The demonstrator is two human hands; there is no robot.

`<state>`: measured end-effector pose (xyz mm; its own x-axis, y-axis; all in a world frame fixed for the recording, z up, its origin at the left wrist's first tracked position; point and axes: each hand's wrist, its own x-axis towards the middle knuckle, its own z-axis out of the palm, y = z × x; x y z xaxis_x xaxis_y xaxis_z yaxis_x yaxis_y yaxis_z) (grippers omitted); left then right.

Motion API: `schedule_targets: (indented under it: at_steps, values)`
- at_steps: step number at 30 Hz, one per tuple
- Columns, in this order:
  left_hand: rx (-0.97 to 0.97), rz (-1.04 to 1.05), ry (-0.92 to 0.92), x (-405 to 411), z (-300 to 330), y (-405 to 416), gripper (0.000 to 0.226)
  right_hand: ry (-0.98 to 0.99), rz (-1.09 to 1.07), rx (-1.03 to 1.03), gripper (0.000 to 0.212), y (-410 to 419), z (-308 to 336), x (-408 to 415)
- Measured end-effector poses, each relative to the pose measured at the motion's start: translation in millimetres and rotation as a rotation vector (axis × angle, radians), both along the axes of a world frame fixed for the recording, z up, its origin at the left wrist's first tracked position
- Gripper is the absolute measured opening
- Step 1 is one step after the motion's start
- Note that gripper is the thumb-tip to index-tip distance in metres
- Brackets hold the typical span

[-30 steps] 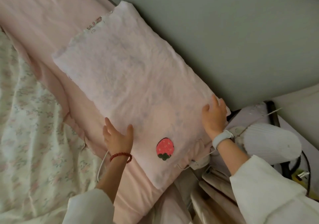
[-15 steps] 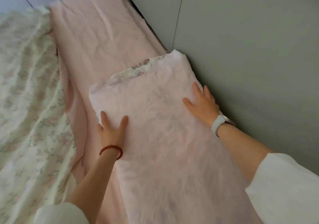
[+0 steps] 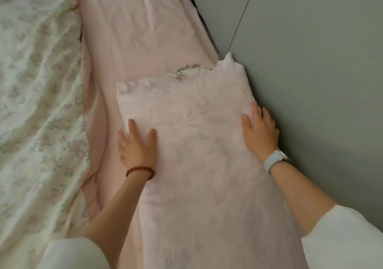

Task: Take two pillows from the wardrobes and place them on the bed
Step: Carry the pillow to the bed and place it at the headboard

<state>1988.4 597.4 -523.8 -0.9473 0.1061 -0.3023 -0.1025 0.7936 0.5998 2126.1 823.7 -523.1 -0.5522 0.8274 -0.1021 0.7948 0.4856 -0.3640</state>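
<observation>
Head view: pink pillow (image 3: 199,154) is lying on bed sheet (image 3: 134,30) beside headboard (image 3: 310,82); left hand (image 3: 137,148) & right hand (image 3: 260,131) are pressing it w/ flat open fingers, gripping nothing. 2nd pillow not visible.

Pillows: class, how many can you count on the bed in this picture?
1. The pink pillow lies on the pink sheet beside the grey headboard, under both hands. No second one shows.

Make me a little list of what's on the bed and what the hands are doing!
pillow: soft pale pink fabric pillow, lying flat on the bed beside the grey headboard panel
left hand: fingers straight, pressing the pillow's left edge
right hand: flat on the pillow's right edge, by the panel
sheet: pink bed sheet
quilt: cream floral quilt, left of the sheet
</observation>
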Motion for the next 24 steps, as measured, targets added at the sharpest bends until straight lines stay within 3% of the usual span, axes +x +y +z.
schedule_targets:
  at_steps: [3, 7, 15, 20, 22, 24]
  values:
    - [-0.131, -0.247, 0.27, 22, 5, 4, 0.06, 0.0, 0.166, 0.155, 0.051, -17, 0, 14]
    - [-0.232, -0.545, 0.18, 87, -6, -23, 0.067, -0.165, 0.204, 0.005, 0.057, -49, -10, 67]
    - [-0.222, -0.471, -0.078, 225, -5, -113, 0.085, -0.236, -0.052, -0.149, 0.06, -118, 6, 201]
    - [0.147, -0.097, -0.395, 264, 5, -150, 0.106, -0.119, -0.313, -0.348, 0.067, -158, 11, 263]
    - [0.255, -0.107, -0.435, 261, 8, -160, 0.109, 0.014, -0.401, -0.43, 0.07, -161, 16, 268]
    - [0.251, -0.157, -0.362, 257, 12, -164, 0.104, 0.066, -0.448, -0.434, 0.072, -162, 22, 262]
